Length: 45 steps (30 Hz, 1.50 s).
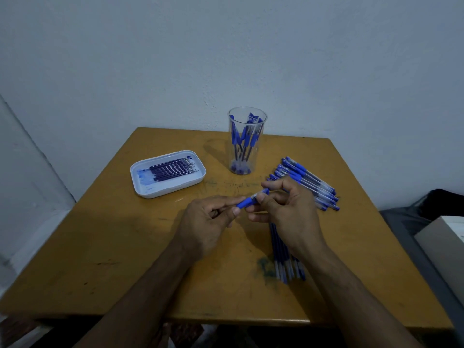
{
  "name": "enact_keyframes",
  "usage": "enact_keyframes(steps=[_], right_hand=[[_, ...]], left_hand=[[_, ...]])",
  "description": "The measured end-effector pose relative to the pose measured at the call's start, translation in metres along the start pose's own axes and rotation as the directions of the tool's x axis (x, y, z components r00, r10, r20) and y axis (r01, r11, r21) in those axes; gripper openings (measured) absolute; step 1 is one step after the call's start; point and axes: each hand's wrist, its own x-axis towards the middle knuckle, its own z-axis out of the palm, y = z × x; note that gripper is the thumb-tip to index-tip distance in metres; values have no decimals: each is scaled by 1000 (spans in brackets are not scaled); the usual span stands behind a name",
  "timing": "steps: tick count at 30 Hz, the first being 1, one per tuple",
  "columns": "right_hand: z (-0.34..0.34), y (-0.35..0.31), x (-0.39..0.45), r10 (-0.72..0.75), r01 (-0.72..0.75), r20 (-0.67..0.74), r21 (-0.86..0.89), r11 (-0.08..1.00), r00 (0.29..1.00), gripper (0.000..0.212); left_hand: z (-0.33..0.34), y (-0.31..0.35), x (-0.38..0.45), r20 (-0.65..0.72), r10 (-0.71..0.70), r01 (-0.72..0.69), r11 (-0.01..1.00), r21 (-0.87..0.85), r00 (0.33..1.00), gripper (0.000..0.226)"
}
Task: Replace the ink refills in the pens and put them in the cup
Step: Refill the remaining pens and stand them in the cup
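Note:
Both hands hold one blue pen (251, 200) above the middle of the wooden table (125, 247). My left hand (208, 222) pinches the pen's blue grip end between thumb and fingers. My right hand (286, 209) curls round the rest of the barrel, which it mostly hides. A clear cup (246, 141) with several blue pens stands at the back centre. A white tray (167, 174) at the left holds several dark refills. A row of capped pens (308, 183) lies at the right, just behind my right hand.
A bunch of refills (285, 259) lies on the table under my right forearm. A blue ink smudge (266, 266) marks the wood beside them. A dark seat with a grey box (442, 237) stands off the table's right edge. The wall is close behind.

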Motion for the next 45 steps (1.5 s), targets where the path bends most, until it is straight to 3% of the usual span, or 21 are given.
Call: enact_keyframes(steps=[9,15,19,21,25,29,32,36,41,45], right_hand=[[7,0,-4,37,-37,1,40,998,999,26],[1,-17,6,-62,57,-84,-67,996,995,24],[-7,-48,21,-217,185,-121,-235,954,969,24],[-9,-70,33,-296,250,-139,-278,927,945,23],[-7,-112,64,-423,359,-190,-299,884,886,26],[1,-135,95,-526,446,-245,-316,837,814,27],[11,-135,113,-581,488,-211,-365,793,786,28],[21,-119,131,-578,462,-92,-506,728,811,27],[29,-97,142,-492,365,74,-766,529,867,31],[31,-84,152,-436,320,92,-813,486,895,11]], left_hand=[[5,-1,2,-22,-9,8,1000,-27,1000,29],[0,-4,4,-61,16,-7,989,147,998,37],[-10,-8,17,-24,80,-57,863,502,997,44],[-9,-9,23,31,45,-54,788,613,999,48],[-6,-17,29,116,-24,-70,674,735,993,52],[-7,-17,29,134,-70,-57,652,756,988,53],[-5,-16,27,130,-73,-54,637,769,989,54],[-5,-19,27,118,-73,-45,635,771,990,54],[-5,-18,27,117,-73,-45,633,773,990,54],[-5,-17,27,110,-75,-39,627,778,991,54]])
